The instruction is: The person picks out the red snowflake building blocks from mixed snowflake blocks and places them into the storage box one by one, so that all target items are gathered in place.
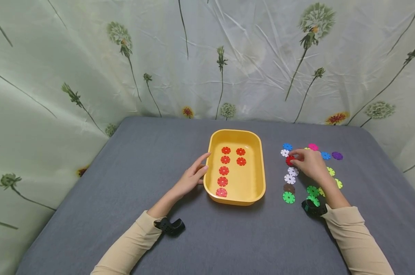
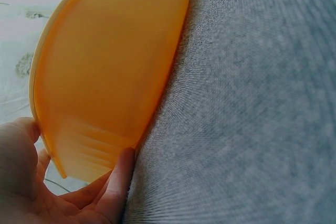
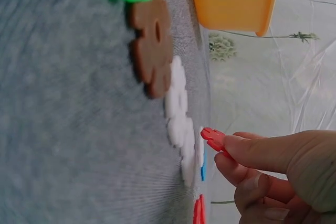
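My right hand (image 1: 309, 163) pinches a small red snowflake disc (image 3: 212, 138) between thumb and fingertips, above the loose discs at the right. Those discs lie flat and notched: a blue one (image 1: 287, 146), white ones (image 1: 290, 179), a brown one (image 1: 289, 188) and a green one (image 1: 288, 197) stand in a rough column. A yellow tub (image 1: 263, 175) sits left of them, with several red discs (image 1: 223, 170) in two columns on its floor. My left hand (image 1: 189, 178) rests at the tub's left side, thumb and fingers touching its rim and outer wall.
More discs lie around the right forearm: purple (image 1: 337, 156), pink (image 1: 313, 146), blue (image 1: 325, 155), yellow (image 1: 338, 183) and green (image 1: 312, 191). A grey cloth (image 1: 125, 183) covers the table. Behind it hangs a flower-printed curtain (image 1: 193, 76).
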A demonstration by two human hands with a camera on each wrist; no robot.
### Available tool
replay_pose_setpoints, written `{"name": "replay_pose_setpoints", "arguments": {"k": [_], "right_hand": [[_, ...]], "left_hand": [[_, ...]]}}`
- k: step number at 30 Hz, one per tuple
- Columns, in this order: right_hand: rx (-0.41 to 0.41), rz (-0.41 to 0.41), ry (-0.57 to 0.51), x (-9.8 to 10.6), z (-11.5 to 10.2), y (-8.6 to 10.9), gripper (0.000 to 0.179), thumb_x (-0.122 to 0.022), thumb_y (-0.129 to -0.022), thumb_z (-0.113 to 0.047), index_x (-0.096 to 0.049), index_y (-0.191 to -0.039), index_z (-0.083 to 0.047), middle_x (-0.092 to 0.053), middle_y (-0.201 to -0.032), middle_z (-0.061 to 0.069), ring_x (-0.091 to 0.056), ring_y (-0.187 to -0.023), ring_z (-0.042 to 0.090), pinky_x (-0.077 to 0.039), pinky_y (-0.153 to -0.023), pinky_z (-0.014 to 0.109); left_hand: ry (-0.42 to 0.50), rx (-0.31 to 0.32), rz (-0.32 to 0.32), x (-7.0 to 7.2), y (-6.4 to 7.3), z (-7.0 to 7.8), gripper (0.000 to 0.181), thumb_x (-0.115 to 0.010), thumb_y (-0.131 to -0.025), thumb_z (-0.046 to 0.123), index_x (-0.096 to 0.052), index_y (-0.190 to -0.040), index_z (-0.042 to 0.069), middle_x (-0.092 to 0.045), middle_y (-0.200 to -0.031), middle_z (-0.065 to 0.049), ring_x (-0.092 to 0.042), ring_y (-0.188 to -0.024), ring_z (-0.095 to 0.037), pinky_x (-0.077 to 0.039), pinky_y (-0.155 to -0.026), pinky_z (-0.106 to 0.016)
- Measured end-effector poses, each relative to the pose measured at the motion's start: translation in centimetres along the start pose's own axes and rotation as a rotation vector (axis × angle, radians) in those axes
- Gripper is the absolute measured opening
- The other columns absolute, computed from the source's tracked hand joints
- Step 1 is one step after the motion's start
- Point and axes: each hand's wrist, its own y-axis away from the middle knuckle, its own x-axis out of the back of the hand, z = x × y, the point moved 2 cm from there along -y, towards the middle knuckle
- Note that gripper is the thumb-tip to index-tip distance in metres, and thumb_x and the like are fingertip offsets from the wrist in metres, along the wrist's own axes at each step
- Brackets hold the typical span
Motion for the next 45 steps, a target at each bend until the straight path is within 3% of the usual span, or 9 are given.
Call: {"name": "replay_pose_setpoints", "arguments": {"k": [10, 22, 29, 37, 45], "right_hand": [[0.034, 0.008, -0.013, 0.2, -0.9, 0.0, 0.023, -0.064, -0.084, -0.005, -0.065, -0.106, 0.003, -0.068, -0.087, 0.027, -0.060, -0.066, 0.026, -0.044, -0.051, 0.025], [0.028, 0.063, -0.029, 0.5, -1.6, 0.2, 0.021, -0.065, -0.083, -0.004, -0.065, -0.103, 0.004, -0.067, -0.082, 0.023, -0.062, -0.069, 0.029, -0.043, -0.051, 0.025], [0.007, 0.045, -0.040, 0.7, -2.6, 0.4, 0.023, -0.065, -0.084, -0.004, -0.064, -0.107, 0.003, -0.069, -0.087, 0.025, -0.064, -0.070, 0.028, -0.047, -0.051, 0.026], [0.075, 0.107, -0.056, 0.9, -4.1, 0.8, 0.023, -0.068, -0.082, -0.004, -0.065, -0.104, 0.000, -0.070, -0.080, 0.019, -0.056, -0.058, 0.016, -0.043, -0.047, 0.019], [0.126, 0.144, -0.070, 1.1, -5.5, 1.2, 0.021, -0.069, -0.082, -0.004, -0.066, -0.103, -0.003, -0.069, -0.078, 0.016, -0.053, -0.055, 0.015, -0.042, -0.044, 0.019]], "left_hand": [[0.009, 0.013, 0.023, -0.1, -0.1, -0.1, 0.049, -0.042, -0.100, 0.034, -0.024, -0.145, 0.042, -0.048, -0.137, -0.016, -0.055, -0.120, -0.030, -0.055, -0.088, -0.039], [0.014, -0.025, -0.002, 0.0, -0.1, 0.1, 0.050, -0.039, -0.101, 0.031, -0.022, -0.148, 0.034, -0.045, -0.139, -0.021, -0.054, -0.121, -0.034, -0.056, -0.086, -0.039], [0.009, -0.027, -0.018, 0.0, 0.0, -0.1, 0.050, -0.039, -0.101, 0.034, -0.021, -0.148, 0.035, -0.044, -0.141, -0.021, -0.052, -0.123, -0.035, -0.055, -0.088, -0.039], [0.005, -0.006, -0.013, -0.1, -0.1, 0.0, 0.050, -0.039, -0.101, 0.035, -0.022, -0.148, 0.036, -0.044, -0.141, -0.020, -0.052, -0.123, -0.034, -0.055, -0.088, -0.039], [0.012, 0.005, -0.009, 0.0, -0.1, -0.2, 0.051, -0.040, -0.100, 0.037, -0.022, -0.147, 0.036, -0.044, -0.142, -0.019, -0.052, -0.124, -0.034, -0.054, -0.089, -0.039]]}}
